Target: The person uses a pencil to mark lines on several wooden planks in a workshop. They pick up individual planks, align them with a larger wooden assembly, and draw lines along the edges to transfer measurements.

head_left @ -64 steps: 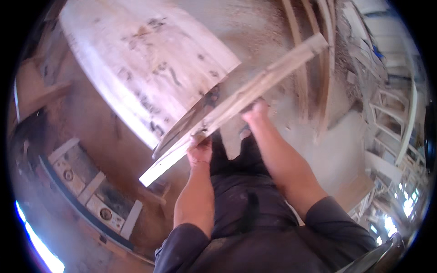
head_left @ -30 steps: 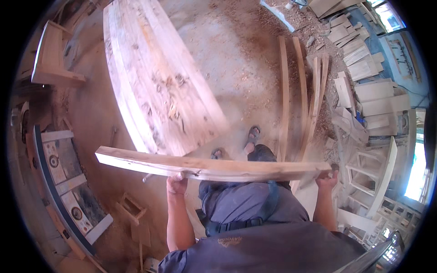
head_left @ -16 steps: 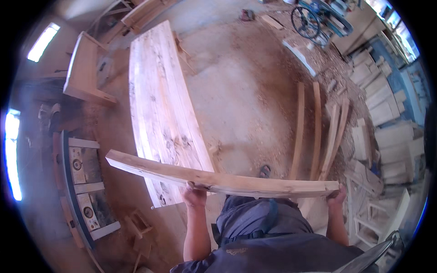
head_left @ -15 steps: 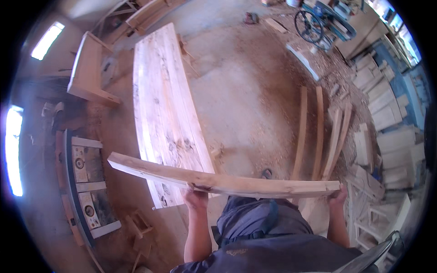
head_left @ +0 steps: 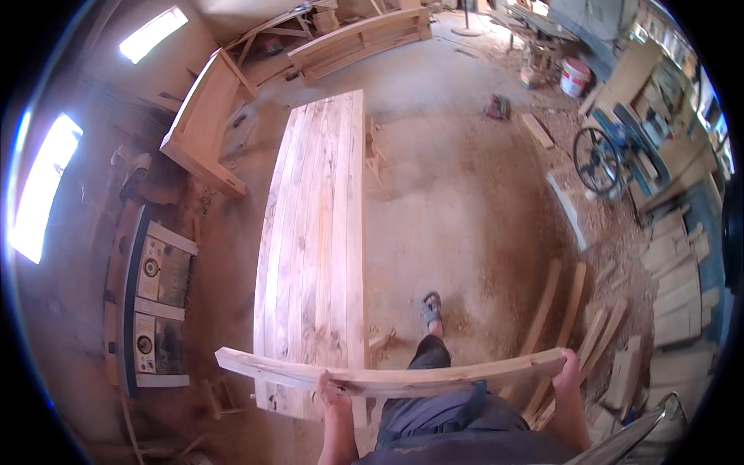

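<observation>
Across my body I hold a long, pale wooden beam with both hands. My left hand grips it left of its middle, fingers wrapped round the wood. At the beam's right end my right hand is closed round it. The beam's left end juts out past my left hand, over the near end of a wide wooden tabletop of joined, knotty planks. Whether the beam touches the tabletop I cannot tell.
Several long boards lie on the floor at right. Beyond them stands a blue machine with a black handwheel. Wooden frames stand at the far left, and a dark-edged cabinet at near left. A white bucket is far right.
The view has swung and tilted up, so the tabletop and floor appear lower and more to the right. One foot now shows stepping forward. Both hands still hold the beam.
</observation>
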{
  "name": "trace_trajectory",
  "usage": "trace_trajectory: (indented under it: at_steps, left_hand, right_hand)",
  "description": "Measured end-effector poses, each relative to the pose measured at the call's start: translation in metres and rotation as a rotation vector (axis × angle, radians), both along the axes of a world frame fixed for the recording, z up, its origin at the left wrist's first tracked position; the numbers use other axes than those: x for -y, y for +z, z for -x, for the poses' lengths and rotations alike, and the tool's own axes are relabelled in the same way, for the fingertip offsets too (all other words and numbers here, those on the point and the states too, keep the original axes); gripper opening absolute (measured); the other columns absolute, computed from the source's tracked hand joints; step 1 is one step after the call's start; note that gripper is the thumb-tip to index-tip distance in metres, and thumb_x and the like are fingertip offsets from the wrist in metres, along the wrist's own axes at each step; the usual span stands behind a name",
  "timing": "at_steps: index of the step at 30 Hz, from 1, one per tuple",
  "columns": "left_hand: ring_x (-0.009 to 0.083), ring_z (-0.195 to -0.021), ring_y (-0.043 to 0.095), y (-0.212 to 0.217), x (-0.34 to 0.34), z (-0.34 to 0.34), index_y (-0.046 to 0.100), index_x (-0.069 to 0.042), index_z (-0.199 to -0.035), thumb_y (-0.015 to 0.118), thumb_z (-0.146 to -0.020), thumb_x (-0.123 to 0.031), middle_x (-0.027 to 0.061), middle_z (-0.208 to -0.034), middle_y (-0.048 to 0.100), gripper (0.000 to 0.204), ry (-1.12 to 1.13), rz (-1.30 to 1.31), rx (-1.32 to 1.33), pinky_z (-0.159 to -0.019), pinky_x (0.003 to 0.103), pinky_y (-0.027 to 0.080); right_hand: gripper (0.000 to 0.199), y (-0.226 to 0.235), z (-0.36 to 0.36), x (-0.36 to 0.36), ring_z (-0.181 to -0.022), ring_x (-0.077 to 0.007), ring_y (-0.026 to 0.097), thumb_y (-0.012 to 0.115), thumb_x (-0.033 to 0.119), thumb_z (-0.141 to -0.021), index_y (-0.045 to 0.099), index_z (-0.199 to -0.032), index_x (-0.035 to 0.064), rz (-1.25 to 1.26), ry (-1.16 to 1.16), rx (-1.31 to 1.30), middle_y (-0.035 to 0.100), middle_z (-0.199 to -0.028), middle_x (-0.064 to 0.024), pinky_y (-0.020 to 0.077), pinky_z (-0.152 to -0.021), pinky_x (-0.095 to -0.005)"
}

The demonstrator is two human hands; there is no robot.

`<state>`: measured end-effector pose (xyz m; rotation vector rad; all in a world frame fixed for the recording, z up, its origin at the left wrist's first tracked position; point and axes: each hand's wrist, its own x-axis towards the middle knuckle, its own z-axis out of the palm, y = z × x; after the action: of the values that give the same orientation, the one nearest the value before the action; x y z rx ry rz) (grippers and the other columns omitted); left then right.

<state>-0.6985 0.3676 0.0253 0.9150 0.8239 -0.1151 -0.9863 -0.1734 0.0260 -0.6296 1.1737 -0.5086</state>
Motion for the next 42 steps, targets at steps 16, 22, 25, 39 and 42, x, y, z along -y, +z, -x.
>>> trace_trajectory:
  at_steps: [16, 22, 25, 39, 42]
  left_hand:
    - [0.0211, -0.057, 0.062, 0.09, 0.389, -0.414, 0.065, 0.003, -0.098, 0.074, -0.078, -0.019, 0.0101, -0.076, 0.066, 0.031, -0.221, -0.009, 0.115, -0.051, 0.033, 0.047]
    - [0.018, -0.064, 0.063, 0.1, 0.566, -0.565, 0.064, 0.004, -0.098, 0.074, -0.078, -0.014, 0.0073, -0.079, 0.065, 0.029, -0.298, -0.029, 0.225, -0.056, 0.031, 0.049]
    - [0.0182, -0.071, 0.064, 0.103, 0.618, -0.626, 0.062, 0.004, -0.103, 0.073, -0.079, -0.012, 0.0071, -0.085, 0.065, 0.031, -0.381, 0.048, 0.224, -0.062, 0.031, 0.051]
    - [0.0195, -0.103, 0.062, 0.048, 0.712, -0.901, 0.052, 0.006, -0.129, 0.074, -0.088, -0.024, 0.0129, -0.113, 0.065, 0.055, -0.672, 0.196, 0.334, -0.088, 0.032, 0.05]
    - [0.0251, -0.128, 0.052, 0.018, 0.7, -0.952, 0.032, 0.007, -0.147, 0.069, -0.093, -0.027, 0.0203, -0.138, 0.054, 0.074, -0.501, -0.032, 0.308, -0.106, 0.036, 0.041]
  right_hand:
    - [0.022, 0.06, -0.436, 0.218, -0.076, -0.0204, 0.067, 0.067, 0.02, -0.083, 0.073, -0.093, 0.0011, 0.587, 1.372, -0.46, 0.071, -0.083, -0.0085, 0.0525, -0.071, -0.0345]
    - [0.033, 0.065, -0.687, 0.243, -0.1, -0.0142, 0.059, 0.071, 0.021, -0.086, 0.069, -0.11, -0.0008, 0.146, 1.316, 0.1, 0.068, -0.103, -0.004, 0.0441, -0.09, -0.0279]
    - [0.036, 0.089, -0.778, 0.307, -0.097, -0.0146, 0.06, 0.075, 0.018, -0.08, 0.068, -0.111, 0.0, 0.012, 1.329, 0.034, 0.068, -0.101, -0.0034, 0.045, -0.088, -0.0262]
    - [0.031, 0.091, -1.163, 0.367, -0.085, -0.012, 0.06, 0.077, 0.027, -0.079, 0.069, -0.101, 0.0071, -0.101, 1.456, 0.129, 0.067, -0.091, 0.0018, 0.0464, -0.078, -0.0279]
    - [0.036, 0.056, -1.218, 0.408, -0.084, -0.0107, 0.06, 0.08, 0.031, -0.078, 0.069, -0.101, 0.0067, 0.036, 1.511, -0.047, 0.067, -0.091, 0.0015, 0.0461, -0.079, -0.0281]
